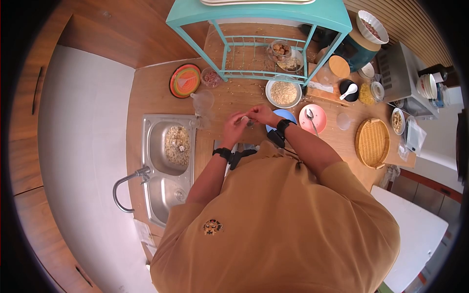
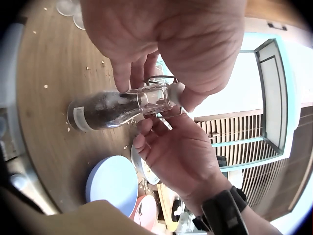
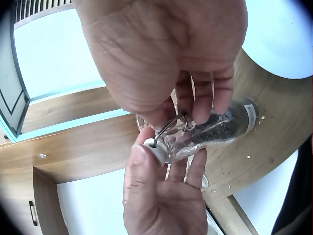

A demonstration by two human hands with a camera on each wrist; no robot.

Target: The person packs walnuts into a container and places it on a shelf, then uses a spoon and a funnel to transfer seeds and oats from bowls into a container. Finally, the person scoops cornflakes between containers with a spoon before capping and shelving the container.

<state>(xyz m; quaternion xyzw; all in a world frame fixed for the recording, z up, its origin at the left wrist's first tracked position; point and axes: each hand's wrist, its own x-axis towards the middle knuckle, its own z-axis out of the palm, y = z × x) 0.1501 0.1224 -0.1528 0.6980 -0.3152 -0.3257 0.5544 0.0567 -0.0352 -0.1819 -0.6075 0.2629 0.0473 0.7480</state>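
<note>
Because the dark-filled, clear glass bottle (image 2: 110, 111) presumably needs steadying, the left hand (image 1: 234, 129) grips its neck, thumb on the round white stopper (image 3: 160, 152), while the right hand (image 1: 264, 115) pinches the metal wire clasp (image 3: 169, 123). Below both hands, the brown wooden surface (image 2: 49, 142) apparently bears the bottle's weight.

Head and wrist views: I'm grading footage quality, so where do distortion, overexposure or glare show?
Head view: strong fisheye, with bowed cabinet edges and black corners; left wrist: background seen through the shelf blown out to white, bright reflections on the bottle; right wrist: plate washed out pale.
</note>
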